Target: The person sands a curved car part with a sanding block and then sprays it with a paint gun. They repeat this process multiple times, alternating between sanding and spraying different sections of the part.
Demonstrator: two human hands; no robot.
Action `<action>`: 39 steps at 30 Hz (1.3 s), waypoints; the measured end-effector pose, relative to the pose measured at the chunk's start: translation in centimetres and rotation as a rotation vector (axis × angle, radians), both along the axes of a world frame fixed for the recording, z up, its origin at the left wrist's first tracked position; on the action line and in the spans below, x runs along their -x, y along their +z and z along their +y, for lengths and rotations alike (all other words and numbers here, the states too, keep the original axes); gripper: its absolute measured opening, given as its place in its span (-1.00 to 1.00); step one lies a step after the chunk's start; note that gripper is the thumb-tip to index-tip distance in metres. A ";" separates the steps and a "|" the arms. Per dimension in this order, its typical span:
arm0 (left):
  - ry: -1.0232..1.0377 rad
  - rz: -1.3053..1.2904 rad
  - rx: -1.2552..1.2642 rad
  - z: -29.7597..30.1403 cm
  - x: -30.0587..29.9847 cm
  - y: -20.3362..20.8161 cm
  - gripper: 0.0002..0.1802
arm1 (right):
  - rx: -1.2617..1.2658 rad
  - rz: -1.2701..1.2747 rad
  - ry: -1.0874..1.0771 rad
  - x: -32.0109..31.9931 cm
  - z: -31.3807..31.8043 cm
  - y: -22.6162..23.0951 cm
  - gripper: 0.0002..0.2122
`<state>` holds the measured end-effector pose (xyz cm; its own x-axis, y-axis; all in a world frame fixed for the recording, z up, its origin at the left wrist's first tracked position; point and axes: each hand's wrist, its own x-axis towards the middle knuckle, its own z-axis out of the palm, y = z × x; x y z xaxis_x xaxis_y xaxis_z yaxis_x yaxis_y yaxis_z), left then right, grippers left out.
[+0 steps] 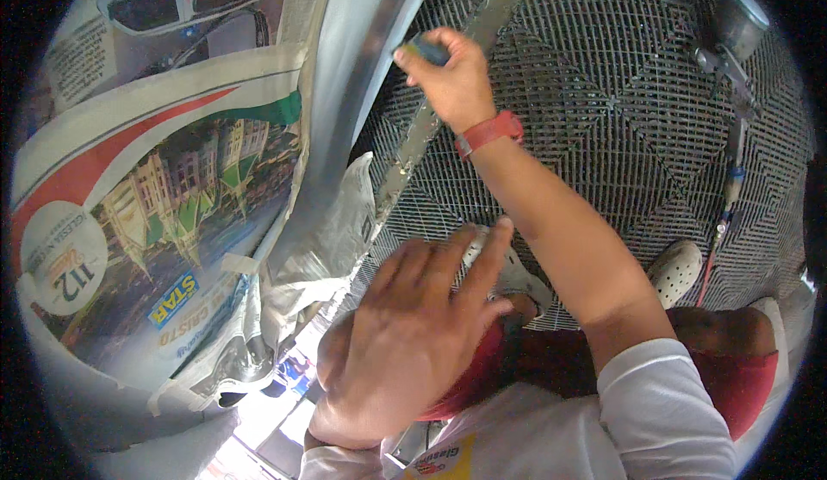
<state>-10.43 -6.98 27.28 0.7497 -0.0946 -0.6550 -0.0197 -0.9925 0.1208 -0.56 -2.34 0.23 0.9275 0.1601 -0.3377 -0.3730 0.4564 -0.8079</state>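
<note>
My right hand [457, 71], with a red band on its wrist, reaches forward and is closed on a small dark pad [432, 52] with a yellowish edge. Its fingers hide part of the pad, and its exact kind is hard to make out. The hand is beside the edge of a pale, curved panel [366, 49]; whether the pad touches it I cannot tell. Closer to my body, my left hand [422, 333] is raised with its fingers stretched out, holding nothing. Printed paper sheets [172, 204] cover the surface to the left of the panel, held by pieces of tape.
A dark grid mat [603, 92] covers the floor, crossed by a worn flat strip [413, 148]. Crumpled silvery sheeting [310, 256] hangs below the panel. A spray gun [732, 40] with a hose stands at the far right. My pale clogs [676, 273] rest on the mat.
</note>
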 end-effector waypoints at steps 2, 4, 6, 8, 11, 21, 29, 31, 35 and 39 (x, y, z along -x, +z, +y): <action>0.029 -0.009 0.018 0.9 -0.6 -0.9 -0.31 | -0.022 -0.025 0.168 1.8 0.5 -1.3 -0.77; 0.033 -0.051 -0.023 1.5 -1.3 -2.2 -0.37 | 0.148 -0.054 0.237 3.4 -0.2 -3.2 -0.73; 0.053 -0.117 -0.068 2.3 -1.7 -3.3 -0.41 | 0.173 -0.057 0.244 4.7 -1.1 -4.3 -0.75; 0.056 -0.216 -0.044 3.6 -1.9 -5.5 -0.45 | 0.254 0.000 0.214 5.4 -2.8 -4.6 -0.69; -0.136 -0.383 -0.126 3.8 -1.4 -9.2 -0.52 | 0.301 0.059 0.151 5.2 -5.2 -5.4 -0.65; -0.313 -0.451 -0.348 2.8 -12.3 -20.3 -0.63 | 0.441 0.137 -0.400 1.3 -14.4 -4.1 -0.84; -0.069 -0.399 -0.400 2.7 -13.9 -23.5 -0.51 | 0.334 0.220 -0.406 0.6 -20.8 -2.9 -0.81; -0.059 -0.367 -0.434 4.0 -12.3 -23.7 -0.50 | 0.254 0.279 -0.406 0.7 -21.1 -2.3 -0.80; -0.005 -0.284 -0.486 5.0 -9.1 -23.5 -0.49 | 0.036 0.402 -0.396 0.7 -21.4 1.0 -0.76; 0.145 -0.263 -0.519 4.9 -6.9 -23.8 -0.49 | -0.135 0.361 -0.448 0.4 -21.2 2.2 -0.74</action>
<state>-3.56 -2.05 3.48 0.8743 0.3031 -0.3791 0.1565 -0.9154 -0.3708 -0.93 -23.57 2.43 0.7446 -0.1572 -0.6487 -0.3611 0.7225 -0.5896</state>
